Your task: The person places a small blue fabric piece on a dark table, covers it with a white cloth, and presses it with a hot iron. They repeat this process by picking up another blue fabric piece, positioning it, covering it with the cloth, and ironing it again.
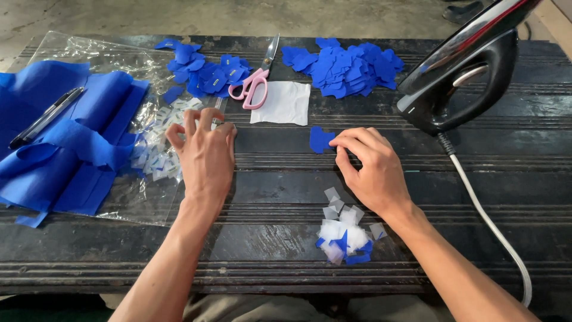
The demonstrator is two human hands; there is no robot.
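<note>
My left hand [205, 152] rests palm down at the edge of a clear plastic sheet [89, 56], its fingertips spread on a heap of small white labels [161, 140]. My right hand [366, 164] presses its fingertips on one small blue fabric piece [319, 140] lying on the dark table [280, 179]. Whether the left fingers pinch a label I cannot tell.
Blue cloth strips [65, 137] with a black pen [44, 116] lie left. Pink scissors [255, 80], a white cloth square [283, 102] and two piles of blue cut pieces [345, 65] sit behind. An iron [462, 71] with its cord stands right. Scraps [345, 235] lie near me.
</note>
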